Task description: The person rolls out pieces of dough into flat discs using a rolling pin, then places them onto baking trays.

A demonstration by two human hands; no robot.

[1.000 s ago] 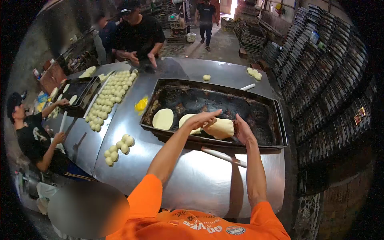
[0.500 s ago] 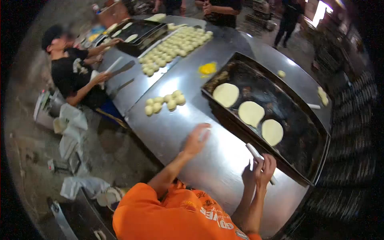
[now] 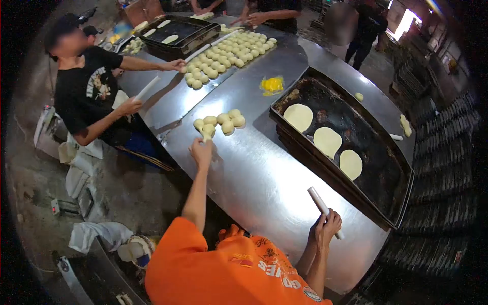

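Note:
My left hand (image 3: 202, 151) pinches a pale dough ball (image 3: 207, 133) at the near edge of a small cluster; the dough is stretched toward my fingers. The rest of the cluster (image 3: 233, 120) lies just beyond on the metal table (image 3: 254, 168). Near the table's front edge, my right hand (image 3: 328, 225) is wrapped round a white rolling pin (image 3: 319, 201), which slants across the metal. Three flat dough rounds (image 3: 327, 142) rest along the near side of a dark baking tray (image 3: 378, 152).
A co-worker (image 3: 86, 91) at the left holds a rolling pin (image 3: 147, 88) and reaches to rows of dough balls (image 3: 223, 57). Yellow matter (image 3: 272, 85) lies beside the tray. Another tray (image 3: 175, 33) stands at the back left; stacked racks (image 3: 442, 193) are at the right.
My left hand has moved left to the small cluster and taken hold of a dough ball. My right hand still holds the pin. The co-worker's arm now stretches to the dough rows.

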